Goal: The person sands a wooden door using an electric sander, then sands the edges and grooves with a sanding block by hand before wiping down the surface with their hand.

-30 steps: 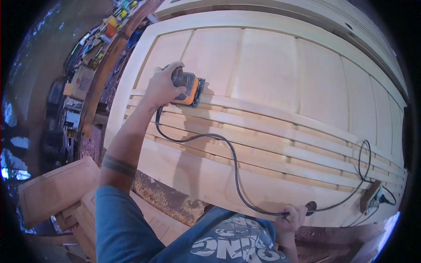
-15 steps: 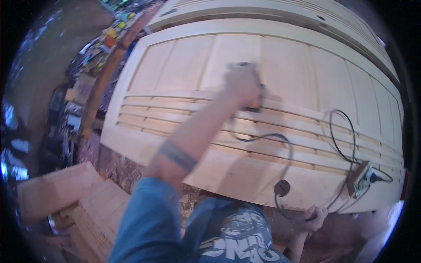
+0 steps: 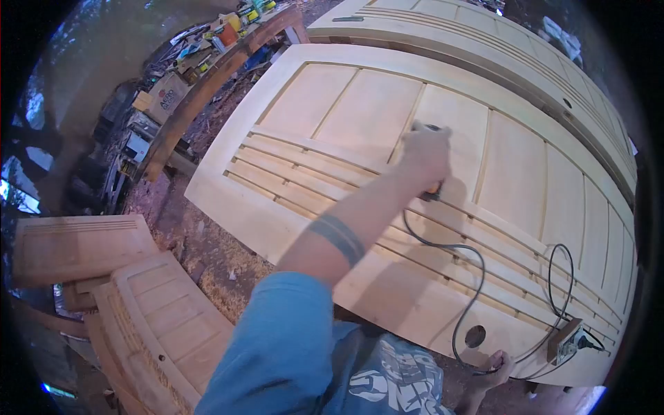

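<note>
Electric sander [image 3: 434, 188], orange-and-dark, mostly hidden under clamped left hand [image 3: 427, 153], on pale, smooth wooden door [image 3: 515, 169] with long parallel slats; thin black cord [image 3: 482, 268] curves to right hand [image 3: 499, 364], fingers curled round it, near 1 round hole [image 3: 475, 337]

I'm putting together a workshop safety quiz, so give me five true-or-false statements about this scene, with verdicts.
1. The left hand grips a power sander on the wooden door. True.
2. Both hands are on the sander. False: the right hand holds the black cord by the door's near edge.
3. A plug is in the outlet box on the door. True.
4. A cardboard box lies on the door. False: it is off the door, beyond the wooden beam.
5. The door has a round hole near its near edge. True.
</note>
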The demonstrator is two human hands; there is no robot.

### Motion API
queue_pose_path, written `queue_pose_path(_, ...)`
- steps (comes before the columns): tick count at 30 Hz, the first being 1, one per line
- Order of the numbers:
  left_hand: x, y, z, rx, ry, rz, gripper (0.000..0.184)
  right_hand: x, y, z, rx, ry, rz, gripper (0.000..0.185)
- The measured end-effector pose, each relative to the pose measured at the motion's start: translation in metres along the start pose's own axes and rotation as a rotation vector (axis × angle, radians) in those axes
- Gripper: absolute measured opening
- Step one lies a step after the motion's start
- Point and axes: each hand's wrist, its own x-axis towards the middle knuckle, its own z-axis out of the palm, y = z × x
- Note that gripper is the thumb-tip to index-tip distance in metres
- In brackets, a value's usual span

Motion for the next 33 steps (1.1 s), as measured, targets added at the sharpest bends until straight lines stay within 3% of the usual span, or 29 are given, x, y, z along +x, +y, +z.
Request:
queue_pose_path(2,-0.001,-0.048,-0.024,-0.003,-0.048,-0.029,0.043,0.007,-0.019,0.013,0.038,0.002,-0.125,0.008)
queue_pose_path(5,0.000,-0.125,-0.034,-0.034,0.053,-0.068,0.046,-0.003,-0.037,0.045,0.022,-0.030,-0.112,0.014)
queue_pose_path(8,-0.008,-0.189,-0.056,-0.075,0.056,-0.104,0.052,-0.008,-0.056,0.059,-0.057,-0.234,-0.074,0.016)
queue_pose_path(11,-0.010,-0.257,-0.071,-0.076,0.046,-0.114,0.060,-0.003,-0.077,0.070,-0.120,-0.118,-0.112,0.015)
queue_pose_path(13,-0.008,-0.313,-0.073,-0.119,0.061,-0.050,0.064,-0.008,-0.091,0.075,-0.010,-0.195,-0.026,0.013)
queue_pose_path(14,-0.008,-0.333,-0.081,-0.057,0.038,-0.059,0.067,-0.009,-0.098,0.078,0.044,-0.228,0.016,0.012)
queue_pose_path(17,-0.014,-0.369,-0.115,-0.040,-0.069,-0.205,0.071,0.006,-0.154,0.095,-0.002,-0.400,-0.211,0.013)
queue_pose_path(20,-0.018,-0.421,-0.121,-0.029,-0.075,-0.228,0.074,-0.009,-0.169,0.110,0.066,-0.413,-0.128,0.021)
queue_pose_path(27,-0.059,-0.436,-0.140,0.016,-0.103,-0.331,0.074,-0.003,-0.180,0.123,0.139,-0.435,-0.215,0.024)
queue_pose_path(33,-0.077,-0.427,-0.152,-0.076,-0.145,-0.431,0.074,0.002,-0.185,0.119,0.121,-0.500,-0.268,0.014)
